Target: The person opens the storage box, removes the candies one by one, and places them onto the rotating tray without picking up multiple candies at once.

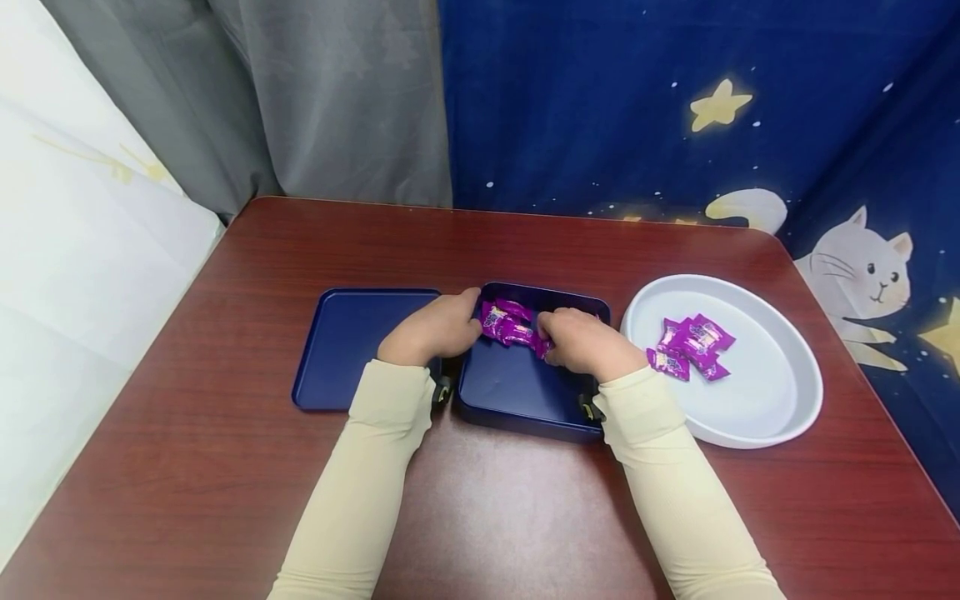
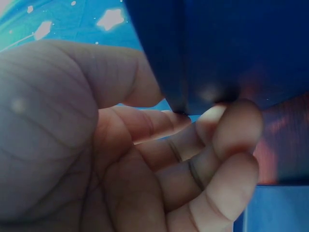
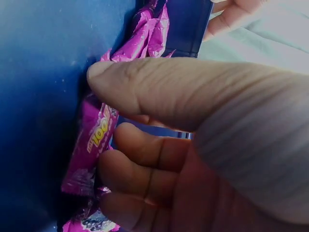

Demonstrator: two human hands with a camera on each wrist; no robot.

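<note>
A dark blue rectangular box (image 1: 517, 387) stands at the middle of the table, with several purple wrapped candies (image 1: 513, 327) inside along its far side. My left hand (image 1: 431, 329) grips the box's left side near the far corner; in the left wrist view its fingers curl against the outside of the blue wall (image 2: 227, 53). Inside the box, my right hand (image 1: 588, 343) pinches a purple candy (image 3: 91, 150), thumb on one side and fingers curled at the other. More candies lie close by it. The right hand partly hides the box's right wall.
To the left, a blue lid (image 1: 352, 350) lies flat on the brown table (image 1: 225, 467). A round white tray (image 1: 772, 383) stands to the right, close to the box, with several purple candies (image 1: 697, 343) on it. Curtains (image 1: 570, 108) hang behind the table.
</note>
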